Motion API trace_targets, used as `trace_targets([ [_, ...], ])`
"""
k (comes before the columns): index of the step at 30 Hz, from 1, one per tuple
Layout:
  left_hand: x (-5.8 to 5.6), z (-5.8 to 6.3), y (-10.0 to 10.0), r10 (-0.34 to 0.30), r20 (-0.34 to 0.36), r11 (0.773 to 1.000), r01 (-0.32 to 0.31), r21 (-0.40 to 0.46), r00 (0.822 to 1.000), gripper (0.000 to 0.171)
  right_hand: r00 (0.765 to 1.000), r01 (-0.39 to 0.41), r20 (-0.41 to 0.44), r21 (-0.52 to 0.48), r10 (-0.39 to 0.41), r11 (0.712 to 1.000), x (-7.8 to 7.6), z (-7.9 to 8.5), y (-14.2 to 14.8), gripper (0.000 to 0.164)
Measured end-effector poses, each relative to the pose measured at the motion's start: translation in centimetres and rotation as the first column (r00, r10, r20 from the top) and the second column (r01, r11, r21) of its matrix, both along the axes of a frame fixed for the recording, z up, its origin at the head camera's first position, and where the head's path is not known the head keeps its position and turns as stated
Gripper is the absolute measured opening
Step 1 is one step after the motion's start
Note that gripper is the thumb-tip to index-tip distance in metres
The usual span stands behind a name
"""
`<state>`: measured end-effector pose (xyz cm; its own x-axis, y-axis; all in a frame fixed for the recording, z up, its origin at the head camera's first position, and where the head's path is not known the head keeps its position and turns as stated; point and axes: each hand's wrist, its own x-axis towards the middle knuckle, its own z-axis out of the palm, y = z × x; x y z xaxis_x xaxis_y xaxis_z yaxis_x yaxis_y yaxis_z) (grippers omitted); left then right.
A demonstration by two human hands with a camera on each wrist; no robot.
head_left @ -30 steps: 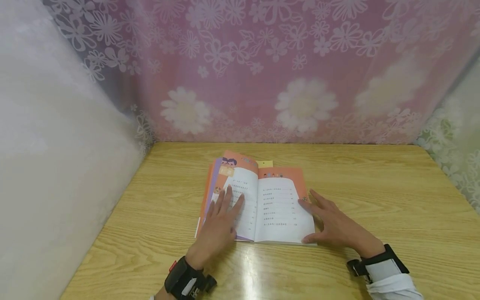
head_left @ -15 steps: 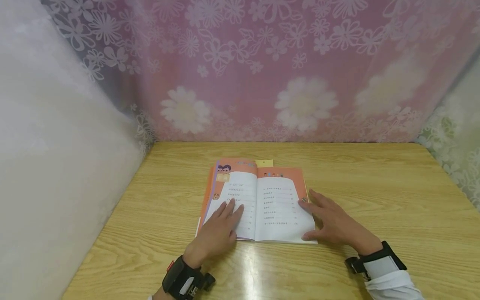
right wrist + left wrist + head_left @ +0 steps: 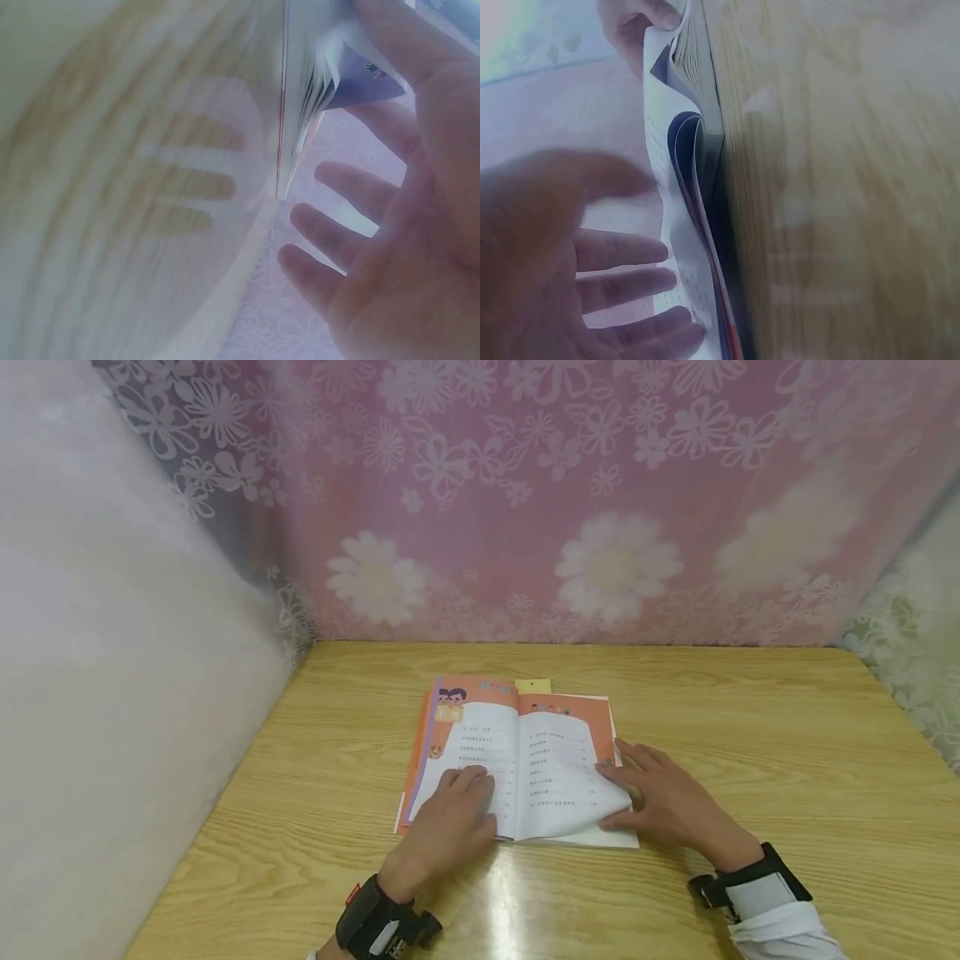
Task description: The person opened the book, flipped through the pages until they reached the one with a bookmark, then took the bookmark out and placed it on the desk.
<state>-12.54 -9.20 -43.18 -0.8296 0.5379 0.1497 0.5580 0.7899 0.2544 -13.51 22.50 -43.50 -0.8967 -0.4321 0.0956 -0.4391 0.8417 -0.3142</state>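
An open book (image 3: 487,760) with orange-topped, white printed pages lies on the table in the head view. My left hand (image 3: 450,814) is over the lower part of its left page, fingers loosely bent and fingertips at the paper; in the left wrist view these fingers (image 3: 626,289) spread beside the curving pages. At the right edge, my right hand (image 3: 667,797) pinches the lower outer corner of the right page (image 3: 558,777) between thumb and forefinger. That corner is raised and bowed, baring white paper beneath. The right wrist view shows the other fingers (image 3: 326,240) held apart from the book.
The wood-grain table (image 3: 787,735) extends around the book. A small yellow tab (image 3: 533,686) sticks out past the book's top edge. Behind the table hangs a pink floral curtain (image 3: 480,552), and a whitish sheet (image 3: 150,652) lines the left side.
The left page has settled lower, and my left hand has slid toward the book's near edge, its fingers bending more. The right page's lower corner has lifted in my right hand.
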Motion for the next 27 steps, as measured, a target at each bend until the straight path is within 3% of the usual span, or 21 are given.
trace_targets([
  [5,0.1,0.5,1.4,0.056,0.083,0.998,-0.055,-0.014,0.995,0.071,0.999,0.029,-0.023,0.009,-0.029,1.000,-0.1,0.4,-0.3,0.077],
  [13,0.1,0.2,2.7,0.138,0.029,0.990,-0.137,-0.032,0.990,0.103,0.991,0.011,-0.132,-0.040,-0.017,0.999,-0.4,0.7,-0.7,0.068],
  [19,0.2,0.3,3.2,0.154,-0.001,0.987,-0.153,-0.047,0.988,0.106,0.979,-0.008,-0.204,-0.115,-0.016,0.993,-0.3,0.6,-0.9,0.067],
  [27,0.3,0.2,2.9,0.149,0.006,0.987,-0.149,-0.061,0.989,0.100,0.986,0.005,-0.167,-0.125,-0.026,0.992,-0.1,0.9,-1.0,0.071],
])
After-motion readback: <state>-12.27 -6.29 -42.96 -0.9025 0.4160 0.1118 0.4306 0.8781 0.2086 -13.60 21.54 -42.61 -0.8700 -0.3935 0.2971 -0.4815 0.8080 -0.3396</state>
